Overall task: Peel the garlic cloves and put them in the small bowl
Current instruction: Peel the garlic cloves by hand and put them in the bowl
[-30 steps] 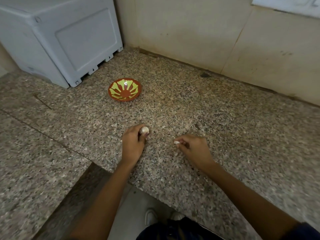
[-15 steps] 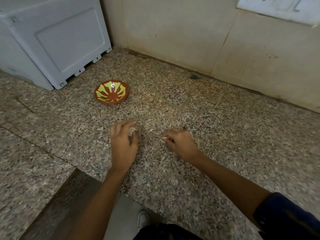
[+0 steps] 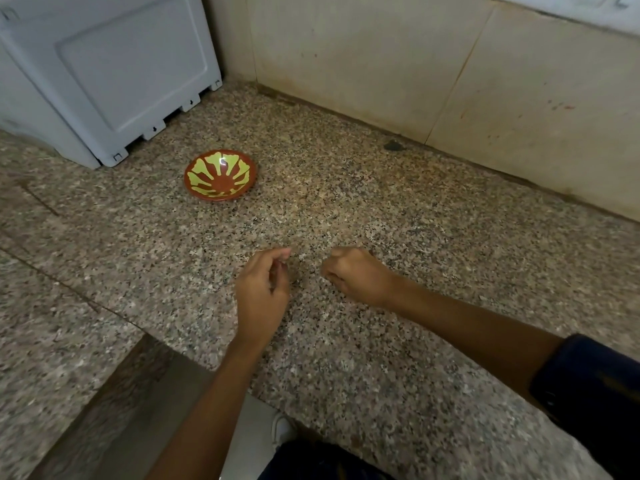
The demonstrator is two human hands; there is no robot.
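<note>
On the speckled granite counter (image 3: 398,209), I judge peeling underway: my left hand (image 3: 263,292) and right hand (image 3: 356,275) are curled, contents hidden, and a peeled clove must next go to the painted small bowl (image 3: 220,174) at eleven o'clock.

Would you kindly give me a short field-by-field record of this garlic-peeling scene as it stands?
surface: speckled granite counter
small bowl: red with yellow-green pattern, upright, nothing visible inside, beyond the hands
left hand: fingers curled; contents hidden
right hand: fingers curled into a fist; contents hidden
garlic: none visible
background: grey plastic appliance at back left, tiled wall
</note>
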